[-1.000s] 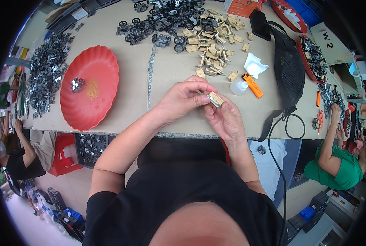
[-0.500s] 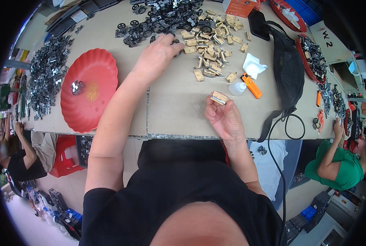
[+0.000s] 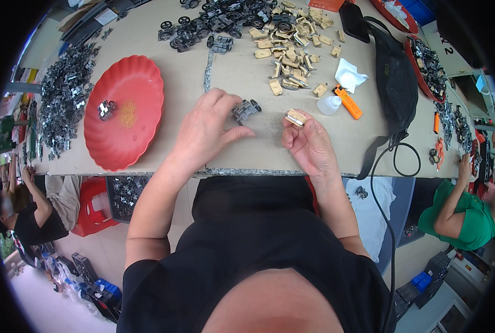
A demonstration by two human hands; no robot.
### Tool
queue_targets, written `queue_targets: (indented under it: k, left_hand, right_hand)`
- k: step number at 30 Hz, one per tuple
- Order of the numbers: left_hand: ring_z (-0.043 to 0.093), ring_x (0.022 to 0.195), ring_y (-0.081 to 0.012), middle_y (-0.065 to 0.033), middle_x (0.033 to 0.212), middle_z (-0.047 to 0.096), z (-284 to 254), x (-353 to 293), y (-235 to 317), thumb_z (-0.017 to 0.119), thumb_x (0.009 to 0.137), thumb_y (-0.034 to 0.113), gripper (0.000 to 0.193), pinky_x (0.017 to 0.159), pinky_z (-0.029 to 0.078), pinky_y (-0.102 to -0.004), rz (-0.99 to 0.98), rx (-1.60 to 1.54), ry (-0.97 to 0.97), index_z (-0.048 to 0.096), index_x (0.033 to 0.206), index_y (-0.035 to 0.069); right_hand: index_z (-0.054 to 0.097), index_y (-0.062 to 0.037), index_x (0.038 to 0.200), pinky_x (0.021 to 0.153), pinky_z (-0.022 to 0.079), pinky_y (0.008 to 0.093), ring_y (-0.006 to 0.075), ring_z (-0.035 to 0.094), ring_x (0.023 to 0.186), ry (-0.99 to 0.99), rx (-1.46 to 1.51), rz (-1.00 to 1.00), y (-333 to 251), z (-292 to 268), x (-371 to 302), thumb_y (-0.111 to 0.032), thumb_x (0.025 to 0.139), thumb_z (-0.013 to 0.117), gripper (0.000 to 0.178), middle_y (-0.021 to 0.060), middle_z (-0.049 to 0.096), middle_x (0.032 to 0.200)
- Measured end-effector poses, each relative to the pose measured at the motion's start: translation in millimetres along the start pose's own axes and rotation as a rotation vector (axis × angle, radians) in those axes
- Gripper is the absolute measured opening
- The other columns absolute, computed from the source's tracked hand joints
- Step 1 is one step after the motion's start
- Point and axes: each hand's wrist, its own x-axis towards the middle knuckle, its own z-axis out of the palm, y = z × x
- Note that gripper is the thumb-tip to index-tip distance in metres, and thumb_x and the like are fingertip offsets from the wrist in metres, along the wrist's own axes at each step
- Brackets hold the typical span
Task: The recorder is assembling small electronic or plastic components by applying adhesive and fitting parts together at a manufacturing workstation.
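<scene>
My left hand (image 3: 204, 129) is over the table, right of the red plate, with its fingers curled and thumb stretched out. A small black toy car chassis (image 3: 247, 111) with wheels is at its fingertips; the fingers partly hide the grip. My right hand (image 3: 313, 145) is palm up near the table's front edge. Its thumb and fingers pinch a tan toy car body (image 3: 296, 117) with a silvery strip along one side. Farther off lie a heap of similar wheeled black chassis (image 3: 225, 22) and, to its right, a pile of tan bodies (image 3: 292, 61).
The scalloped red plate (image 3: 106, 145) holds one small chassis. Dark metallic parts (image 3: 64, 94) are heaped at far left. On the right are a small translucent bottle (image 3: 328, 105), an orange tool (image 3: 349, 105), white tissue (image 3: 349, 76) and a black mesh bag (image 3: 394, 83). Other people sit at both sides.
My left hand has come back from the black heap toward me, with a chassis now at its fingertips. My right hand keeps the tan body. The whole view has shifted slightly.
</scene>
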Motion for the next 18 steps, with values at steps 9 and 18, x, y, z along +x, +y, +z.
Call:
queue_targets:
  k: [9, 18]
  left_hand:
    - [0.052, 0.103, -0.0251, -0.0111, 0.125, 0.047, 7, 21, -29, 0.067, 0.066, -0.004, 0.045, 0.087, 0.044, -0.0327, 0.16, -0.361, -0.305, 0.047, 0.106, 0.003]
    - [0.054, 0.091, -0.013, -0.0151, 0.122, 0.047, 40, -16, -18, 0.067, 0.07, -0.009, 0.034, 0.081, 0.048, -0.0257, -0.217, -1.27, -0.125, 0.048, 0.095, 0.002]
  right_hand:
    - [0.049, 0.0007, 0.11, 0.065, 0.045, 0.024, 0.0122, 0.056, 0.072, 0.066, -0.057, 0.013, 0, 3, -1, -0.017, 0.085, 0.059, 0.032, 0.0076, 0.058, 0.092]
    - [0.051, 0.0019, 0.107, 0.06, 0.048, 0.021, 0.0099, 0.059, 0.072, 0.104, -0.446, 0.036, 2, 22, 6, 0.003, 0.075, 0.065, 0.035, 0.0073, 0.056, 0.092]
